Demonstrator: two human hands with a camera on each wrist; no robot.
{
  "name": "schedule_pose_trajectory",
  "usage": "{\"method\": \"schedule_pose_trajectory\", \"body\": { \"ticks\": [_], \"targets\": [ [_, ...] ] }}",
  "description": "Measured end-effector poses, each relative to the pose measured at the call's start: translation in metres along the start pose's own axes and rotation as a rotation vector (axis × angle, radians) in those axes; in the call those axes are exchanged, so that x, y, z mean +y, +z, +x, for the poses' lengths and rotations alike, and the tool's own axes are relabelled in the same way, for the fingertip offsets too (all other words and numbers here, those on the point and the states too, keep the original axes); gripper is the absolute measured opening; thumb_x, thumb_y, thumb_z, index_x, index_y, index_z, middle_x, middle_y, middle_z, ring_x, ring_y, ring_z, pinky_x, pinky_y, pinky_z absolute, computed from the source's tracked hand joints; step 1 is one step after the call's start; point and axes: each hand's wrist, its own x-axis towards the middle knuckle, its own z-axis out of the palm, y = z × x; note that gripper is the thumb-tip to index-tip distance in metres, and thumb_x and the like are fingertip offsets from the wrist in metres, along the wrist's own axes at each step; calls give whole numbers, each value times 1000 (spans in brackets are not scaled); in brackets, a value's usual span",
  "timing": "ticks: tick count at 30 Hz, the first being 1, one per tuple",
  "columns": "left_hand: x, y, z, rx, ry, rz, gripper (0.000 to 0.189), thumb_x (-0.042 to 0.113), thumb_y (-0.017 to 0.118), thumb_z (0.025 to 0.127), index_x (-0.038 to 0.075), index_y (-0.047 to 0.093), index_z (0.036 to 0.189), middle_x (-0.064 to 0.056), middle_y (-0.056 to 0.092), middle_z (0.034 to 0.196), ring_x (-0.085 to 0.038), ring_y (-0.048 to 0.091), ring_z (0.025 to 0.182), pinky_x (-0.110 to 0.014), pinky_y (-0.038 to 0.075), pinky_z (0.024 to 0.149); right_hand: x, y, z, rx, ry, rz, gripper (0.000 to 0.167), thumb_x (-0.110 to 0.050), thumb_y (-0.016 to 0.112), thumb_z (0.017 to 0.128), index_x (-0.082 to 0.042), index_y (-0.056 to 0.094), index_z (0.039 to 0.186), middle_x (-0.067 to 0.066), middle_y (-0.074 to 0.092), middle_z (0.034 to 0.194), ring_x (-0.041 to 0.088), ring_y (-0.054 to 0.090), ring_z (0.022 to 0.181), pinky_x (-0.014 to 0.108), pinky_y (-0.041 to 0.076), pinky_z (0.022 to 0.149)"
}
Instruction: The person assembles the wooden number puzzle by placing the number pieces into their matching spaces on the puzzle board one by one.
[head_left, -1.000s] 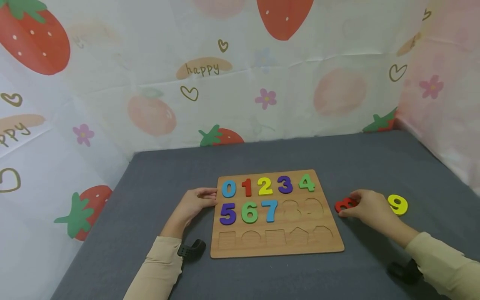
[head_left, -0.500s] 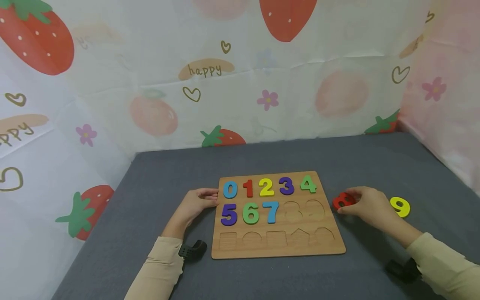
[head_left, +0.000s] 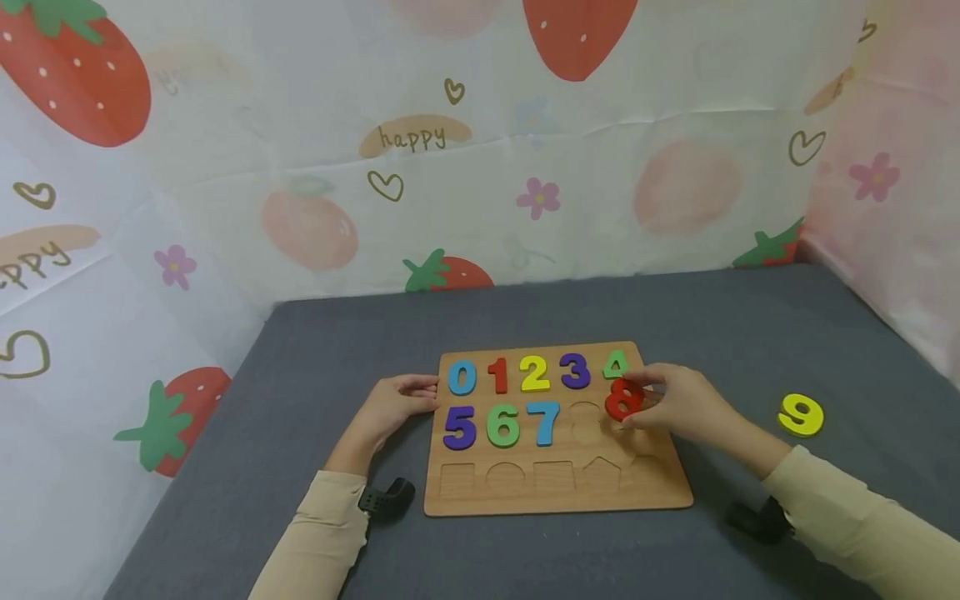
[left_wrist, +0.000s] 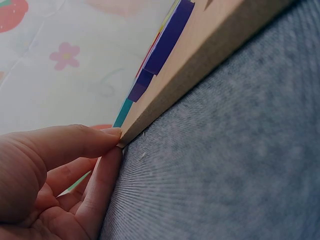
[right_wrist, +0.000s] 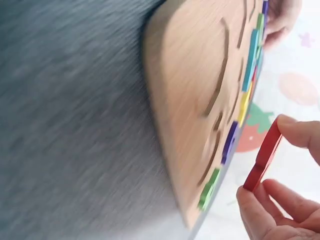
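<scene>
My right hand (head_left: 678, 404) pinches a red number 8 (head_left: 624, 400) between thumb and fingers, above the right part of the wooden puzzle board (head_left: 487, 500). In the right wrist view the red 8 (right_wrist: 262, 157) stands on edge in the fingers, apart from the board. My left hand (head_left: 390, 408) holds the board's left edge; in the left wrist view its thumb and a finger pinch the board's edge (left_wrist: 165, 100). Numbers 0 to 7 sit on the board, among them a blue 7 (head_left: 543, 422) and a green 4 (head_left: 615, 364), which the right hand and the 8 partly cover.
A yellow number 9 (head_left: 801, 415) lies on the grey cloth (head_left: 525, 558) to the right of the board. Outlined recesses (head_left: 553, 475) run along the board's bottom row. A printed curtain (head_left: 465, 200) stands behind the table.
My right hand has lifted the red 8 off the cloth and carried it left over the board. The left hand stays at the board's edge; the 9 is now uncovered.
</scene>
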Motion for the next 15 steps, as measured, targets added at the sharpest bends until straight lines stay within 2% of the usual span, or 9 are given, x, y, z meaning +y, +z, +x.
{"method": "schedule_pose_trajectory", "body": {
  "ticks": [7,15],
  "targets": [
    [3,1,0,1,-7,-9,43,5,70,90,2,63,132,-16,69,124,-15,68,106,-40,51,102,-10,13,11,-51,-52,32,63,-12,85,76,5,61,131,26,62,129,42,63,118,40,59,87],
    [3,0,-2,6,-12,-11,43,4,71,90,2,63,132,-16,70,123,-16,68,106,-40,51,102,-10,24,20,-79,-46,-34,62,-18,86,75,1,64,129,21,66,127,41,57,121,50,53,94]
  ]
}}
